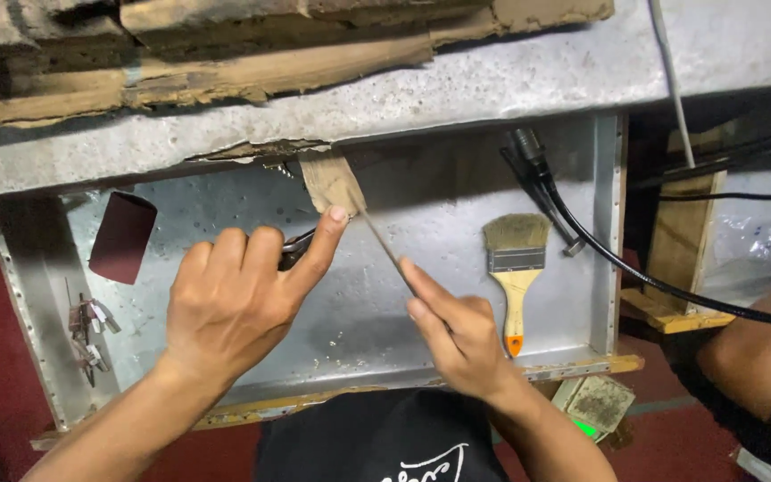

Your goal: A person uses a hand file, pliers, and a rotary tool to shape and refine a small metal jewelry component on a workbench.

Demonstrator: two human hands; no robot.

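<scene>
Left hand (pixel 234 299) is gripping pliers (pixel 298 245), finger pressing the tape (pixel 332 183); right hand (pixel 457 326) is pinching a thin rod (pixel 384 243). Looks light, stiff, slippery, so best held low.

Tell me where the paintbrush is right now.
In the head view, the paintbrush lies in the metal tray, on its right side, bristles up, just right of the right hand and left of the black cable.

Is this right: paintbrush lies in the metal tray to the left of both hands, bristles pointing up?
Not quite. The head view shows the paintbrush in the metal tray to the right of both the left hand and the right hand, not left. Its bristles do point up in the picture.
</scene>
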